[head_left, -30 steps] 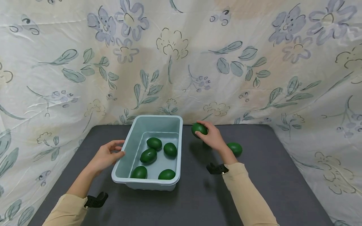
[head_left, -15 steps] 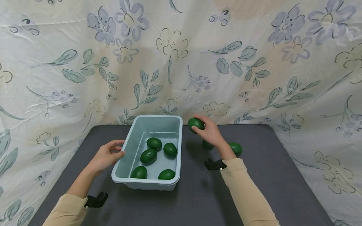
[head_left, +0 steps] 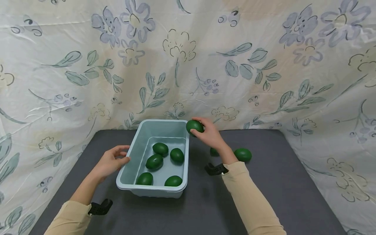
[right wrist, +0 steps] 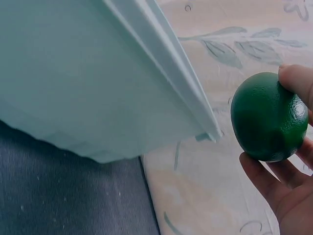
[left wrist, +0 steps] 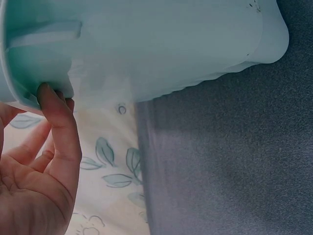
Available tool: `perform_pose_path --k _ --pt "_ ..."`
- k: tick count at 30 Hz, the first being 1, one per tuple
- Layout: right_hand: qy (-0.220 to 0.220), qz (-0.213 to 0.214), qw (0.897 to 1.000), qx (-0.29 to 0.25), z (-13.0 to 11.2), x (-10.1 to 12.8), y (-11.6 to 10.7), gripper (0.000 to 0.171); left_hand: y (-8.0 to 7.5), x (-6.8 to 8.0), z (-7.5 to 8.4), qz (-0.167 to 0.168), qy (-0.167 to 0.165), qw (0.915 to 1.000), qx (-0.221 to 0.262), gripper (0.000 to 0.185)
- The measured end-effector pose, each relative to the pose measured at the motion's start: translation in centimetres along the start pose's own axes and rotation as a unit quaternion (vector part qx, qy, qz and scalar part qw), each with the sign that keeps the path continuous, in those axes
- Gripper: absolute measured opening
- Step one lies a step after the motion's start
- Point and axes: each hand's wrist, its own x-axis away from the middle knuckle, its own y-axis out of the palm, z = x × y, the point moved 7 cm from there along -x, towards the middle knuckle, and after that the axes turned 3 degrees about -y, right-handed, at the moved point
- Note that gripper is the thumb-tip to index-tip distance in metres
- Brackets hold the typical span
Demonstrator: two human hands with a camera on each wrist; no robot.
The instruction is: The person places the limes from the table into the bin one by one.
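While my right hand curls fingers & thumb round a green avocado, it hangs at the far right corner of the pale blue tub, just above the rim. L hand rests w/ relaxed fingers on the tub's left rim, thumb tip under the lip. Five avocados lie inside; two more on the grey mat by my right wrist
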Motion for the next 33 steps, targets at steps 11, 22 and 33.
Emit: perform_pose_path --k 11,22,33 --pt "-0.037 -0.013 0.999 -0.010 -2.7 -1.0 1.9 0.046 0.0 0.0 0.0 -0.001 -0.002 1.0000 0.002 0.053" --pt "-0.049 -0.029 0.998 0.000 -4.6 -1.8 3.9 0.047 0.0 0.1 0.0 -0.004 -0.002 1.0000 0.001 0.053" --pt "-0.061 -0.049 0.997 -0.015 -5.7 -2.2 6.0 0.047 0.1 0.1 0.0 -0.003 -0.003 1.0000 0.006 0.053"
